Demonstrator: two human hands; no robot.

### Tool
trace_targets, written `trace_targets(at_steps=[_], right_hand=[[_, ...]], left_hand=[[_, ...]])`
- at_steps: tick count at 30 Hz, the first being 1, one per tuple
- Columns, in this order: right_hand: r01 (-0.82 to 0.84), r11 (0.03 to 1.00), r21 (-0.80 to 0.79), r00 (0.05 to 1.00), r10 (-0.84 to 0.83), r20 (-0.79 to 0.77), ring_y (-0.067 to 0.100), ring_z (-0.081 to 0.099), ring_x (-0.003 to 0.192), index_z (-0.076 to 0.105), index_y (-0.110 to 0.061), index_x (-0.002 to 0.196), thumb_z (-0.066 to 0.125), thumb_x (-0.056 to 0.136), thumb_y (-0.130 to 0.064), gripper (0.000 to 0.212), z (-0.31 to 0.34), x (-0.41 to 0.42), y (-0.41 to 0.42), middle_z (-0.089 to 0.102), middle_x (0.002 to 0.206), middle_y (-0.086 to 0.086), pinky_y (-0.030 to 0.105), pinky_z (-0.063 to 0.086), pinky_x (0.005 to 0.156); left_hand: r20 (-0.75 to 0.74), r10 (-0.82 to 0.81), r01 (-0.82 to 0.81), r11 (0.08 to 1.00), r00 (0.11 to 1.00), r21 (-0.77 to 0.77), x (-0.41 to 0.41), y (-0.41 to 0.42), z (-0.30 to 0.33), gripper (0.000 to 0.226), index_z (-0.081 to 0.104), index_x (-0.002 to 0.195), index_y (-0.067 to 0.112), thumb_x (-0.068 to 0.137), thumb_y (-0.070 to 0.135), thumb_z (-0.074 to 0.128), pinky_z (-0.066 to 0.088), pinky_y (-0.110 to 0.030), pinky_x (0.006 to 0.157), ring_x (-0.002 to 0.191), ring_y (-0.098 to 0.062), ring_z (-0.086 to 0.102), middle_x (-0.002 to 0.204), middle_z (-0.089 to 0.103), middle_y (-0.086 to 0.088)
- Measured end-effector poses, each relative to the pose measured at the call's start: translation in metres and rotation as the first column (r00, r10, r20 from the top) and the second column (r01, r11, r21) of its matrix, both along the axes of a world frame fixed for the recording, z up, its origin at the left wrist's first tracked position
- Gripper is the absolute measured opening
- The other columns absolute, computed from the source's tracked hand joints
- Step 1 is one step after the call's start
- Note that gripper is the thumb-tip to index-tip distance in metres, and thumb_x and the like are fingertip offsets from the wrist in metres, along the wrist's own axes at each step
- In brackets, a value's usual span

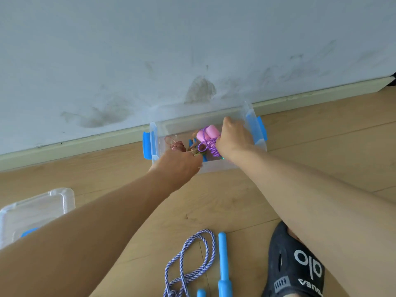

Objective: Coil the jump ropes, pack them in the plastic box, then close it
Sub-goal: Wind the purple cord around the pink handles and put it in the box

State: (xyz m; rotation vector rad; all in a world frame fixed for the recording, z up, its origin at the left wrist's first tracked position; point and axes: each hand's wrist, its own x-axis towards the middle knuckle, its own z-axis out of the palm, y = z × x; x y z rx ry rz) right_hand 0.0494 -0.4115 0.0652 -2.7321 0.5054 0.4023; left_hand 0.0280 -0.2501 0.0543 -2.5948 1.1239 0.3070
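A clear plastic box (249, 125) with blue side latches stands on the floor against the wall. Inside it lies a coiled purple rope with pink handles (207, 135), and my right hand (233, 137) grips that bundle from the right. My left hand (179, 166) reaches over the box's near wall and holds a brownish coiled rope (194, 150); its fingers are hidden. A dark pink coiled rope (176, 145) sits at the box's left end. A loose purple-and-white rope (188, 260) with blue handles (224, 264) lies on the floor near me.
The clear lid (32, 211) lies on the wooden floor at the left, partly behind my left forearm. A foot in a black shoe (295, 264) rests at the lower right. A scuffed white wall and baseboard (85, 142) run behind the box.
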Motion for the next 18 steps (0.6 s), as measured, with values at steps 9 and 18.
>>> trace_targets(at_steps=[9, 18], right_hand=[[-0.21, 0.976, -0.049, 0.843, 0.206, 0.497, 0.028, 0.049, 0.071, 0.049, -0.006, 0.106, 0.047, 0.095, -0.02, 0.017, 0.015, -0.016, 0.033, 0.054, 0.09, 0.008, 0.036, 0.037, 0.057], [-0.155, 0.988, -0.015, 0.903, 0.148, 0.403, 0.037, 0.061, 0.067, 0.054, -0.015, 0.08, 0.043, 0.1, -0.03, 0.028, 0.006, -0.14, 0.042, 0.066, 0.073, 0.011, 0.034, 0.029, 0.053]], left_hand=[[-0.033, 0.156, -0.156, 0.988, 0.987, -0.002, -0.001, -0.001, 0.01, 0.071, 0.027, 0.148, 0.01, 0.097, 0.055, 0.048, 0.037, -0.033, 0.064, 0.109, -0.03, 0.061, 0.128, 0.058, -0.009], [0.061, -0.381, 0.385, 0.898, 0.922, -0.213, -0.056, 0.039, 0.029, 0.03, 0.065, 0.098, 0.01, 0.069, 0.017, 0.067, 0.049, -0.037, 0.067, 0.073, -0.029, 0.062, 0.081, 0.065, -0.006]])
